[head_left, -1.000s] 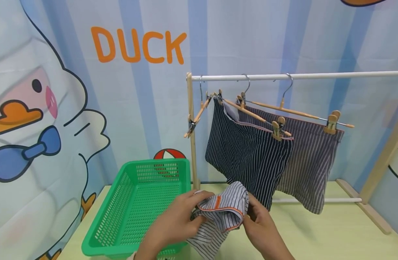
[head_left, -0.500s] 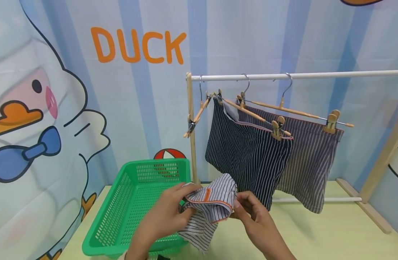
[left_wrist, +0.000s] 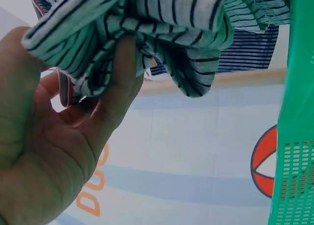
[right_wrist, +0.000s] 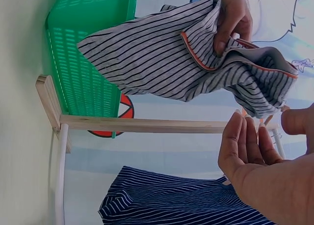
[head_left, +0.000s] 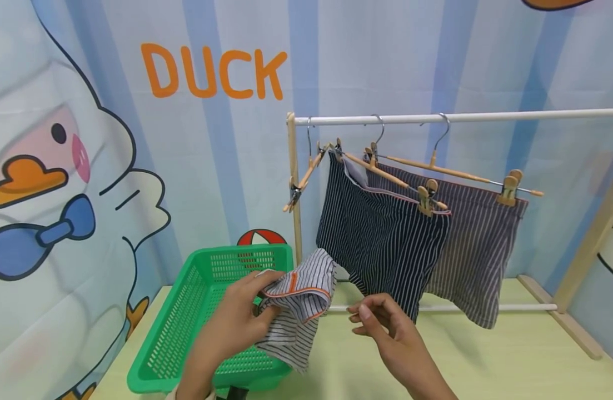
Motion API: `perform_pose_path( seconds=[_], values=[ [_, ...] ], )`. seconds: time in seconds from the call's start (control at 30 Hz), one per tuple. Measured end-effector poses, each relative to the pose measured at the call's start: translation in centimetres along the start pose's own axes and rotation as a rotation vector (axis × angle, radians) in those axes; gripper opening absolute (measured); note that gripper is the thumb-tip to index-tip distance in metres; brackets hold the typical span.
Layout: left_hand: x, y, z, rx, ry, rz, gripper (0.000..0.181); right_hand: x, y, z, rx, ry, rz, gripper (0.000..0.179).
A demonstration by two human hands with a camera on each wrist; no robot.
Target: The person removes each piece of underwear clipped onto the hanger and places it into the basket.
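Note:
Grey-and-black striped shorts [head_left: 288, 333] with orange trim hang bunched over the front right side of the green basket. My left hand [head_left: 236, 316] grips them near the waistband, thumb and fingers pinching the cloth; part of the fingers is hidden by the folds. In the left wrist view, the fabric [left_wrist: 181, 11] covers those fingertips. My right hand [head_left: 393, 339] is apart from the shorts, to their right, fingers loosely bent. The right wrist view shows nothing between the thumb and fingers of this hand [right_wrist: 265, 171], just beside the waistband.
A green basket [head_left: 158, 311] stands on the pale table at left. Behind the hands, a rack rail [head_left: 326, 120] carries a bare clip hanger [head_left: 306, 180]. Navy striped shorts [head_left: 381, 239] and greyish-purple striped shorts [head_left: 478, 250] hang from other hangers to the right.
My left hand has carried the striped shorts leftward and slightly upward. My right hand, which was touching the waistband's right side, has let go and now stands apart from it.

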State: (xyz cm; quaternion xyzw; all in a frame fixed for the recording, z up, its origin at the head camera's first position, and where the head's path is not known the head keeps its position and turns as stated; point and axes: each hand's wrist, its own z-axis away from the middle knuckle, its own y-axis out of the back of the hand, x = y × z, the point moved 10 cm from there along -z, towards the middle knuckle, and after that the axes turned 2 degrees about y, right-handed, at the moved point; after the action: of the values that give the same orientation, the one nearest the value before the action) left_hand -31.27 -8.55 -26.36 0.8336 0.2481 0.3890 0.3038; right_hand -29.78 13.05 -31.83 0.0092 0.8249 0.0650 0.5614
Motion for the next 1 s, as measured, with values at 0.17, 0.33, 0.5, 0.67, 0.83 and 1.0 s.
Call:
perform_pose_path(
  seconds=[0.17, 0.33, 0.5, 0.67, 0.83, 1.0],
  values=[
    [-0.7, 1.1, 0.1, 0.041, 0.024, -0.037, 0.049, -0.2, 0.0, 0.1, -0.001, 0.018, 0.013, 0.017],
    [-1.8, 2.4, 0.4, 0.081, 0.074, -0.075, 0.049, 0.1, 0.0, 0.0, 0.001, -0.023, 0.005, 0.019],
    [-2.6, 3.5, 0.7, 0.112, 0.111, -0.114, 0.048, 0.3, -0.1, 0.0, -0.011, -0.056, 0.005, 0.02],
    [-3.2, 4.2, 1.0, 0.121, 0.132, -0.117, 0.049, 0.3, -0.1, 0.0, -0.017, -0.066, 0.016, 0.021],
    [-3.7, 5.1, 1.2, 0.141, 0.14, -0.157, 0.049, 0.5, 0.0, 0.0, -0.014, -0.076, 0.024, 0.021],
    [-4.2, 5.6, 1.4, 0.148, 0.161, -0.178, 0.05, 0.6, 0.2, 0.0, -0.009, -0.082, 0.039, 0.022]
  ],
)
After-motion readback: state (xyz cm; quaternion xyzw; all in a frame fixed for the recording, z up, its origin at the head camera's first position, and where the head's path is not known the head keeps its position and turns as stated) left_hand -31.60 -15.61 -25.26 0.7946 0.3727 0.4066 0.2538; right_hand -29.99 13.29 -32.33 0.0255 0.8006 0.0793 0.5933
